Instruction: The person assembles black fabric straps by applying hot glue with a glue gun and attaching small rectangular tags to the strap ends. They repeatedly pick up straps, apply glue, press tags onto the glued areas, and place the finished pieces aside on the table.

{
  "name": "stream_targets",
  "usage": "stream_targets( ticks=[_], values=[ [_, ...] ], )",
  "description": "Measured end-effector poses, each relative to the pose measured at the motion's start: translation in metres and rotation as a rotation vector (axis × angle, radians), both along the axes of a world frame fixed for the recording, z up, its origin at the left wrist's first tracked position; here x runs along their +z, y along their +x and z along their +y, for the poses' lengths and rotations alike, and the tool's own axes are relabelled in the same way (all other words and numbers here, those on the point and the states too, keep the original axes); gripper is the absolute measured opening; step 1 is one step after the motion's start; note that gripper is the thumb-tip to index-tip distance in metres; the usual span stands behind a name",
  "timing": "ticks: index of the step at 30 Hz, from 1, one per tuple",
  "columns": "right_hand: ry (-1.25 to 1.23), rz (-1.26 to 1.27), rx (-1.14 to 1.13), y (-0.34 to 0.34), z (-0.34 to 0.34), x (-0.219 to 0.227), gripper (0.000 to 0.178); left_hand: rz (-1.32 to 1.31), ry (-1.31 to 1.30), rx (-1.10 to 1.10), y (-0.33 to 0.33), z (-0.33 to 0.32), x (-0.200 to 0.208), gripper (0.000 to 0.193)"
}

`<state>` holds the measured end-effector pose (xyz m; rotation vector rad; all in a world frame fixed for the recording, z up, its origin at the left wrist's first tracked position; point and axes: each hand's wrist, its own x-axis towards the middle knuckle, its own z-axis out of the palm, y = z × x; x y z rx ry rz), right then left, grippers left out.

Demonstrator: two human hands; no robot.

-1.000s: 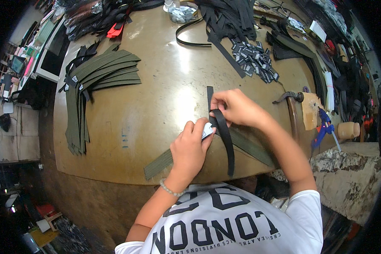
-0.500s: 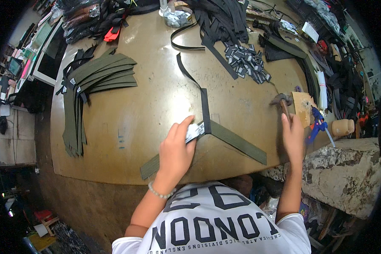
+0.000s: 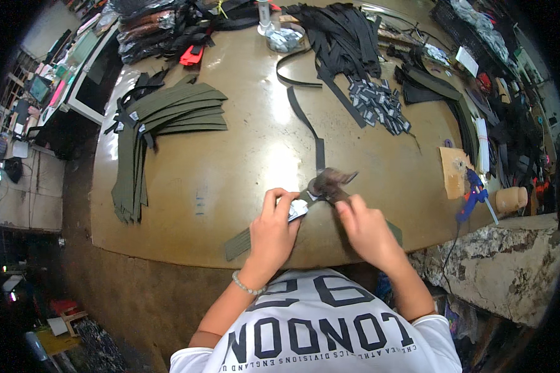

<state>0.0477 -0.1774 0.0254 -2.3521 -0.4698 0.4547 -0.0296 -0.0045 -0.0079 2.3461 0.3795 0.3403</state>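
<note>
My right hand is closed around the handle of a hammer, whose head is blurred by motion. That head lies over the joint where a thin black strap meets a bent olive-green webbing strap. My left hand is closed on a small white bundle, perhaps labels, and rests over the green webbing just left of the hammer head. The green strap's right arm is mostly hidden under my right hand. From the joint the black strap runs away across the table.
Fanned green straps lie at the left. At the back right are black straps and a pile of small black-and-white tags. A round container stands at the back. A blue glue gun lies by cardboard at the right.
My right hand has brought the hammer from the right side of the table leftward, over the strap joint. My left hand keeps its place on the white bundle. The whole view has shifted slightly.
</note>
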Motion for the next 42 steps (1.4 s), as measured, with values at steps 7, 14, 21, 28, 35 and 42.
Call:
stream_targets(
  ticks=[7, 14, 21, 28, 35, 42],
  values=[
    [-0.052, -0.576, -0.445, 0.05, -0.088, -0.026, 0.041, -0.105, -0.184, -0.128, 0.033, 0.056, 0.035, 0.024],
    [-0.386, -0.839, -0.383, 0.091, -0.094, -0.015, 0.036, -0.432, -0.076, 0.652, -0.019, 0.309, 0.056, 0.031],
    [0.219, -1.05, 0.239, 0.192, 0.092, -0.044, 0.028, -0.444, 0.218, 0.824, -0.024, 0.353, -0.014, 0.041],
    [0.515, -0.285, 0.16, 0.148, 0.124, -0.047, 0.024, -0.167, -0.62, 0.401, 0.012, 0.121, 0.02, 0.032],
    [0.725, 0.717, 0.228, 0.044, 0.068, -0.047, 0.031, 0.017, -0.848, -0.008, 0.04, 0.051, 0.009, 0.023],
    [0.741, 1.14, 0.297, 0.111, 0.077, -0.045, 0.046, 0.136, -0.643, -0.064, 0.009, 0.026, 0.031, 0.024]
  ],
)
